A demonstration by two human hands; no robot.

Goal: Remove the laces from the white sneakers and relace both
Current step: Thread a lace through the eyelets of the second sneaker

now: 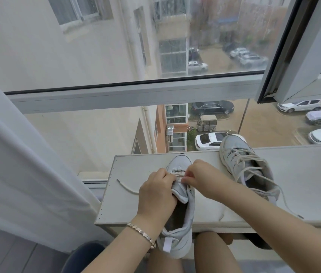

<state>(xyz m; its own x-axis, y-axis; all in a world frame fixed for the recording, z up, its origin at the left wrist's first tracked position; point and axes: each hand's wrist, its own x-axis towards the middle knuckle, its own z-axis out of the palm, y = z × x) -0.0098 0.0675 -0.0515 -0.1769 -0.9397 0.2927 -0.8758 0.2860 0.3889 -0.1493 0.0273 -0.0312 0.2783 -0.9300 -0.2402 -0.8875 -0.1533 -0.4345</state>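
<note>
Window glass (175,46) fills the view ahead, with parked cars and apartment blocks far below, and a white curtain (27,164) hangs at the left. A pale counter (303,184) runs along the sill.

The near sneaker (181,223) lies on the counter with its toe toward the glass and its heel hanging over the near edge above the person's lap. The left hand (155,192), a bracelet (142,232) on its wrist, curls its fingers round the sneaker's tongue and left side. The right hand (203,176) pinches the lace (125,187) at the eyelets near the toe, just beside the left fingers. One loose end of that lace trails across the counter to the left.

The second sneaker (244,162) sits apart to the right, loosely laced, its toe against the window.
</note>
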